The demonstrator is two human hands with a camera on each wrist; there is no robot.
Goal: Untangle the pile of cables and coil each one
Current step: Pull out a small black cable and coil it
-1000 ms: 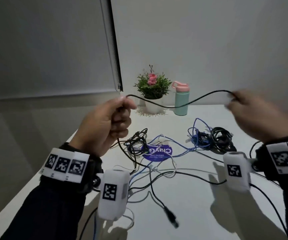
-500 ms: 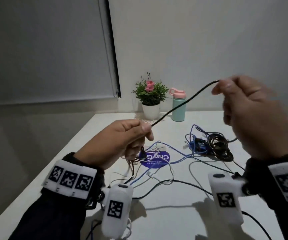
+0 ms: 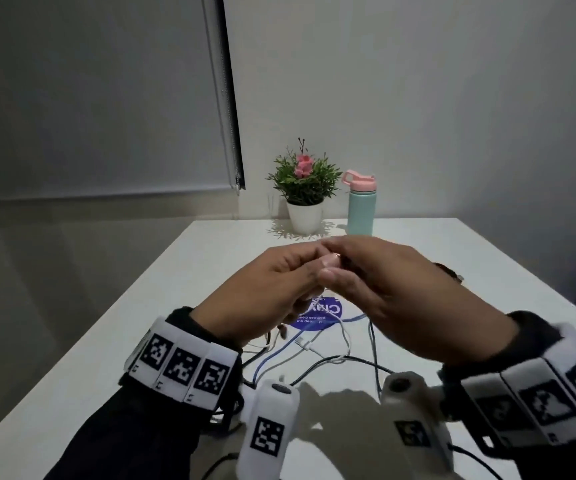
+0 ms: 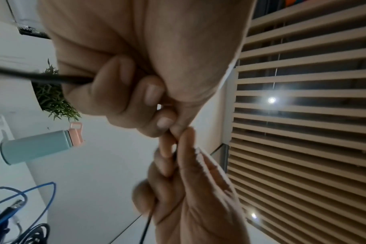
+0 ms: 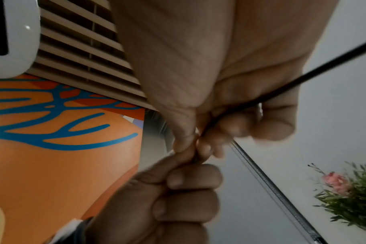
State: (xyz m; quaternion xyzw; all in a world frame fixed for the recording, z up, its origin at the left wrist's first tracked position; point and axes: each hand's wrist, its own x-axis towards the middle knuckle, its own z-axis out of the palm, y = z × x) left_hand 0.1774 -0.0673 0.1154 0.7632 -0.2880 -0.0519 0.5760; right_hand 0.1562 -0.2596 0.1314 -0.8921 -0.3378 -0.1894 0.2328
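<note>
Both hands meet above the middle of the white table (image 3: 189,306). My left hand (image 3: 300,271) is curled in a fist round a thin black cable (image 4: 52,79), which leaves the fist sideways. My right hand (image 3: 349,268) pinches the same black cable (image 5: 282,89) right against the left hand's fingertips; another stretch hangs below it. From the head camera, the hands hide the held stretch. Loose white (image 3: 343,337), blue (image 3: 276,355) and black (image 3: 359,360) cables lie tangled on the table under the hands.
A round blue sticker (image 3: 324,315) lies under the cables. A potted plant (image 3: 305,188) and a teal bottle with a pink lid (image 3: 361,209) stand at the table's far edge by the wall. A blue and black cable bundle (image 4: 15,214) lies to one side.
The hands were apart with the black cable stretched between them. The right hand has come down and left to meet the left hand, closing the span.
</note>
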